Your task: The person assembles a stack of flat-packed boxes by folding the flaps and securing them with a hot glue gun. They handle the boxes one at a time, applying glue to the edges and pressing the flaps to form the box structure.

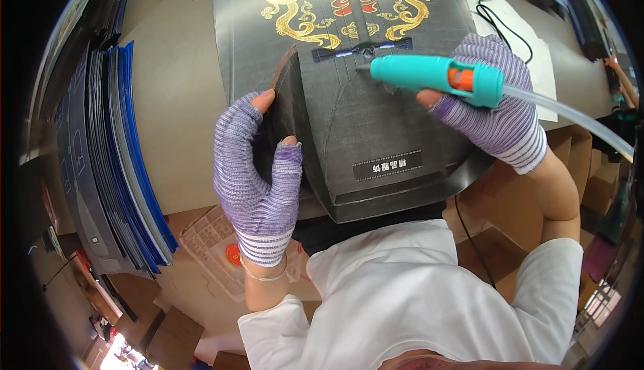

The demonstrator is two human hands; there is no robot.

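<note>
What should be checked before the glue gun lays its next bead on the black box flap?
1. Left hand pressing the black box at its left flap edge: ok.
2. Right hand gripping the teal glue gun: ok.
3. Nozzle tip at the glossy strip on the box: ok, touching or just above, cannot tell.
4. Clear hose running free off to the right: ok.
5. Left fingers away from the nozzle: ok.
6. Stack of flat blue and black sheets apart from the box: ok.

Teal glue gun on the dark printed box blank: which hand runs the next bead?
Right hand: it grips the teal glue gun, nozzle at the dark printed box blank. Left hand presses the flap flat.
</note>
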